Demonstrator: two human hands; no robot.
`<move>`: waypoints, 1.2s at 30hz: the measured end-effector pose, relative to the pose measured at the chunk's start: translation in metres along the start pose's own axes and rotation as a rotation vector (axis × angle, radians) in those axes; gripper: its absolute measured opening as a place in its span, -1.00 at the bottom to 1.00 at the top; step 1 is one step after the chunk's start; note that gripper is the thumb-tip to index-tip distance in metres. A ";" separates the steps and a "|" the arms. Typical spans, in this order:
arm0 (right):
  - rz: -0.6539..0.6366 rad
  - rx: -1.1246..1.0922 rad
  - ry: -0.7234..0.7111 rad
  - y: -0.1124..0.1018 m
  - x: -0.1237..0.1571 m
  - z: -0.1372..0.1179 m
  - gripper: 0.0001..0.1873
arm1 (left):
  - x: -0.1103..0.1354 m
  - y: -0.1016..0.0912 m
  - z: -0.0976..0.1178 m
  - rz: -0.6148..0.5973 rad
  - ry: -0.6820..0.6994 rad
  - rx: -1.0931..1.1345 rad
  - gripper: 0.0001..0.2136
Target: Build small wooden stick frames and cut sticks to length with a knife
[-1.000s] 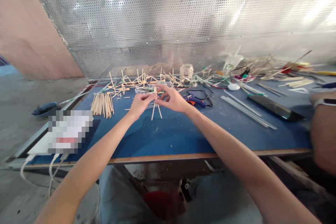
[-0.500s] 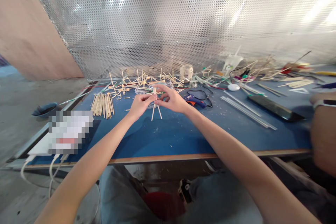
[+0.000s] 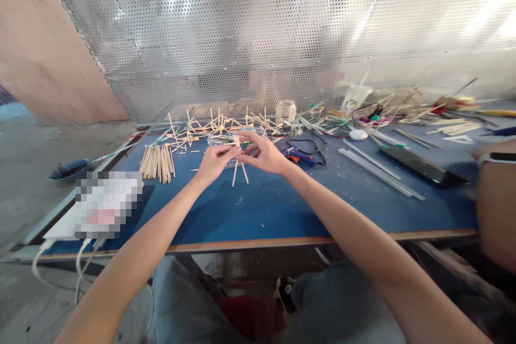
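Both my hands meet over the middle of the blue table (image 3: 282, 209). My left hand (image 3: 212, 162) and my right hand (image 3: 263, 153) each pinch a small frame of thin wooden sticks (image 3: 238, 165), whose legs spread down to the table top. Fingers of both hands are closed on its upper part. A bundle of loose wooden sticks (image 3: 158, 160) lies to the left of my left hand. Several finished stick frames (image 3: 213, 126) are heaped behind my hands.
A blue glue gun (image 3: 300, 157) with a black cable lies right of my right hand. Long pale rods (image 3: 379, 170), a black flat bar (image 3: 419, 165) and a clear jar (image 3: 285, 111) sit further right and back. Another person's arm (image 3: 494, 199) shows at the right edge. A perforated metal screen (image 3: 282, 43) backs the table.
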State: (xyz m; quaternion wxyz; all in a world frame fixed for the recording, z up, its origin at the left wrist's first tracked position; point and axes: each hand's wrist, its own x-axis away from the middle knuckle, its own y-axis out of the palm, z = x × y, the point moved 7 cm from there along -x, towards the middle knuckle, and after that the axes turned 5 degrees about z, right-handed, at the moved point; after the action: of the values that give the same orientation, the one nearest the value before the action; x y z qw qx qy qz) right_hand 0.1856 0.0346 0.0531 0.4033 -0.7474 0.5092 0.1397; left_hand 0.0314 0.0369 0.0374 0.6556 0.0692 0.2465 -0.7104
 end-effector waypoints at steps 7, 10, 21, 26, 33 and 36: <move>0.003 0.008 0.005 0.000 0.000 -0.001 -0.28 | -0.001 -0.001 -0.001 -0.014 0.058 -0.023 -0.64; 0.006 0.008 0.011 0.000 0.000 -0.002 -0.27 | -0.001 0.000 0.000 -0.018 0.076 -0.018 -0.64; 0.006 0.024 0.015 -0.001 0.000 -0.001 -0.26 | -0.003 0.000 -0.003 -0.014 0.062 -0.018 -0.64; 0.016 0.034 0.007 -0.001 -0.001 0.000 -0.25 | -0.002 0.000 -0.001 -0.012 0.062 -0.026 -0.65; 0.021 0.038 -0.004 -0.002 -0.001 0.001 -0.24 | -0.002 0.000 0.000 -0.011 0.061 -0.022 -0.63; 0.026 0.039 -0.006 -0.002 -0.001 0.000 -0.24 | -0.001 0.000 0.000 -0.008 0.072 -0.016 -0.64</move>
State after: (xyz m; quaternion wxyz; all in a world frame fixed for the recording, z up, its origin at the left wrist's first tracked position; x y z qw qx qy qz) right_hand 0.1866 0.0358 0.0543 0.4176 -0.7323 0.5201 0.1373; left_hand 0.0312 0.0381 0.0385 0.6441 0.0883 0.2758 -0.7080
